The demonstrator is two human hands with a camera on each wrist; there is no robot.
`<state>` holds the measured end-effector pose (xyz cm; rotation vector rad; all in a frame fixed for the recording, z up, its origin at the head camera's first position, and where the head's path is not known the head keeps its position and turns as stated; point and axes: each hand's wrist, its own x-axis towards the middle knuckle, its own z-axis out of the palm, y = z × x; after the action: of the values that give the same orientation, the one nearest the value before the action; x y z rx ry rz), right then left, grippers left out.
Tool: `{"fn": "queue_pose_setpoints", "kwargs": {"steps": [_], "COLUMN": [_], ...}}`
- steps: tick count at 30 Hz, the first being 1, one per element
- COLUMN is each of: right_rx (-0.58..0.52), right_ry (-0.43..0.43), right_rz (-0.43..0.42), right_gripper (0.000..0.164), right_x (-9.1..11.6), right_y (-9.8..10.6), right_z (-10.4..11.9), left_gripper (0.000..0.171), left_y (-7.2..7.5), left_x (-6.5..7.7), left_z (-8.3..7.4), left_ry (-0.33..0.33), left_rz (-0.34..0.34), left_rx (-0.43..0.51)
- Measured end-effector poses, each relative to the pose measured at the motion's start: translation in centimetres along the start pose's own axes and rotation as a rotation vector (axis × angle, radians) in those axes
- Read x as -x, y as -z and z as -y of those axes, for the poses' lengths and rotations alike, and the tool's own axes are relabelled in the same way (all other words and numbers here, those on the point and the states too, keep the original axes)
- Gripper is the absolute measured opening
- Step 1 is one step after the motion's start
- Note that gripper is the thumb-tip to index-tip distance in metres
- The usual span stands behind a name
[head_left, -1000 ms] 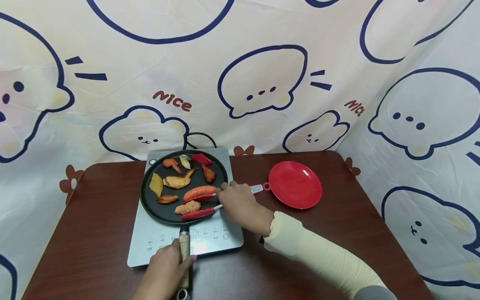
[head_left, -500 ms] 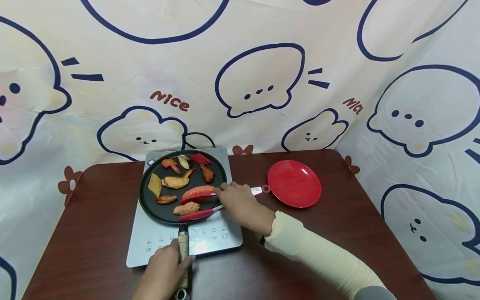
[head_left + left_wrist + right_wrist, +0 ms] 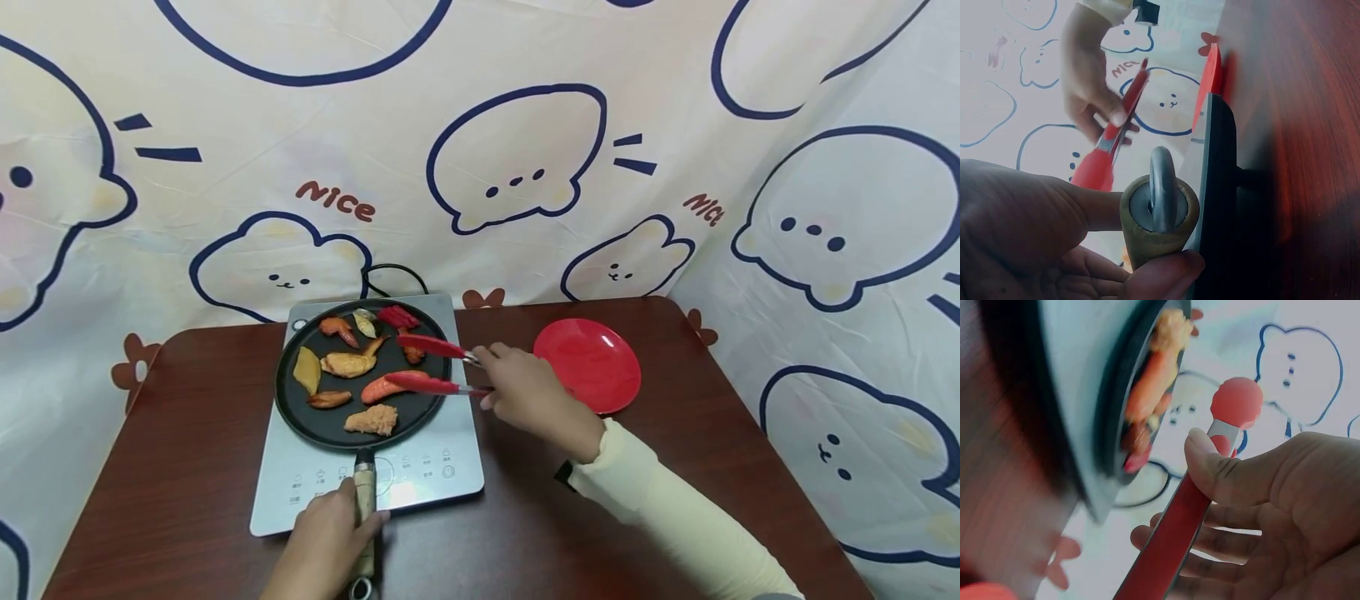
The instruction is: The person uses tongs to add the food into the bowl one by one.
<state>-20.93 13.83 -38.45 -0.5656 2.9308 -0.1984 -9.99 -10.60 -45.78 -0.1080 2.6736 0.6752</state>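
My left hand grips the handle of a black frying pan. My right hand holds red-tipped tongs, their two arms spread apart above the pan's right side. In the head view the lower tip overlaps a sausage, and the upper one partly covers a drumstick. The right wrist view shows the thumb and fingers on either side of the tongs. Nearer the handle, a fried chicken piece lies in the pan. A chicken wing rests near the middle.
The pan stands on a silver induction cooker. To the right, a red plate sits on the brown table, partly behind my right hand. Several other food pieces lie in the pan, among them a yellow slice. A cartoon-print cloth hangs behind.
My right hand has lifted the tongs off the fried chicken piece, moving up and to the right. The chicken piece stays in the pan. My left hand keeps hold of the handle.
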Motion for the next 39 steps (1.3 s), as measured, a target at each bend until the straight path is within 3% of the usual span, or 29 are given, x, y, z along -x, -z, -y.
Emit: {"fn": "queue_pose_setpoints", "kwargs": {"steps": [10, 20, 29, 39], "right_rx": [-0.17, -0.163, -0.149, -0.153], "right_ry": [-0.17, -0.322, -0.376, -0.398], "right_rz": [0.0, 0.034, 0.021, 0.034], "right_gripper": [0.082, 0.095, 0.093, 0.093], "right_x": [2.5, 5.2, 7.9, 9.8], "right_y": [-2.3, -4.2, -5.2, -6.3], "right_z": [-7.5, -13.2, -17.0, -20.5], "left_gripper": [0.068, 0.071, 0.063, 0.064], "left_y": [0.3, 0.3, -0.1, 0.1], "left_x": [0.1, 0.0, 0.2, 0.1], "left_z": [0.0, 0.1, 0.2, 0.0], "left_ry": [-0.005, 0.028, -0.006, 0.01], "left_rz": [0.004, 0.034, 0.02, 0.027], "left_rx": [0.008, 0.018, 0.033, 0.032]}}
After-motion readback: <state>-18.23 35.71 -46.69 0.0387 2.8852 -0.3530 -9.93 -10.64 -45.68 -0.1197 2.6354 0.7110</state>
